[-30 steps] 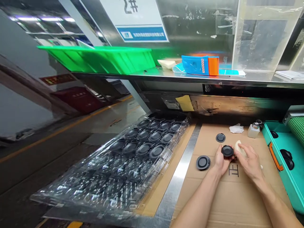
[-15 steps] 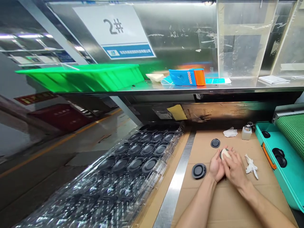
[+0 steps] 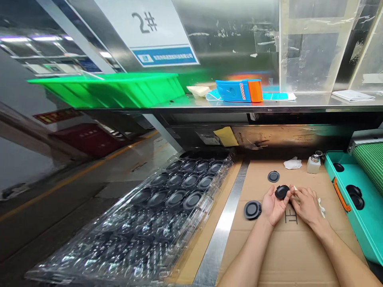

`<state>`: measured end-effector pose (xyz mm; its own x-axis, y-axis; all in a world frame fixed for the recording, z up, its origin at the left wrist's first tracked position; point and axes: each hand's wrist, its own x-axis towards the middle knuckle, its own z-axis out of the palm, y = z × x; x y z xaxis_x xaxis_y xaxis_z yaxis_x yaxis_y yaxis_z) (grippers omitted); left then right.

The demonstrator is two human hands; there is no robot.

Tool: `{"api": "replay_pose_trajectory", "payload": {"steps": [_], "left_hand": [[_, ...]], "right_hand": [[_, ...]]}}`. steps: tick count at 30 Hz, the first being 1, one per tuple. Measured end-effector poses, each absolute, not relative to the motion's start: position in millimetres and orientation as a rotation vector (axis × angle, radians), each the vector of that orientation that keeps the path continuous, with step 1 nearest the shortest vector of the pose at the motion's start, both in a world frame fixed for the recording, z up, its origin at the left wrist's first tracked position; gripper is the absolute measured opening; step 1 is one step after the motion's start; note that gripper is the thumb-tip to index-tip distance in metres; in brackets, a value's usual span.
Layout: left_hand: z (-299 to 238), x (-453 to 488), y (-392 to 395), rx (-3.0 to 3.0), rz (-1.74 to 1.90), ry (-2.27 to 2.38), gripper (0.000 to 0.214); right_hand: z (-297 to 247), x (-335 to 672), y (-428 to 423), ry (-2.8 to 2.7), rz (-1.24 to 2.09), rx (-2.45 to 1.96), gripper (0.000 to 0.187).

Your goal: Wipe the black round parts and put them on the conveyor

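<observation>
My left hand, palm up, holds a round black plastic cap with a small tab at its edge. Close by on the right, my right hand has its fingers closed on a small white cloth, mostly hidden by the fingers. On the cardboard left of my hands lie stacked black caps. Another black cap rests farther back. A crumpled white wipe shows partly behind my right hand.
Clear plastic trays of black caps stand at the left. A pump bottle and white tissue sit at the back. The teal bin on the right holds several caps, beside a green conveyor belt. A metal shelf spans above.
My right hand has drawn the white cloth off the cap to the right, uncovering its black face. Handwritten marks on the cardboard now show between my forearms. The view has shifted slightly.
</observation>
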<state>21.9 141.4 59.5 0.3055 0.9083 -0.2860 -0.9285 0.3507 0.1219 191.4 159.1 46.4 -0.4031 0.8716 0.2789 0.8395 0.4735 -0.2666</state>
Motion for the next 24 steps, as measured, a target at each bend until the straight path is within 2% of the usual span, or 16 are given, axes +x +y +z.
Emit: {"api": "replay_pose_trajectory", "payload": {"steps": [6, 11, 15, 24], "left_hand": [[63, 30, 140, 0.113, 1.328, 0.410, 0.031], [66, 43, 133, 0.669, 1.745, 0.940, 0.069], [77, 46, 122, 0.819, 1.843, 1.112, 0.073], [77, 45, 122, 0.774, 1.849, 1.117, 0.075]], "right_hand": [[62, 200, 160, -2.399, 0.126, -1.411, 0.029], [61, 224, 176, -2.174, 0.001, -1.734, 0.041], [54, 234, 185, -2.168, 0.062, -1.822, 0.046], [69, 212, 167, -2.516, 0.289, -1.390, 0.048]]}}
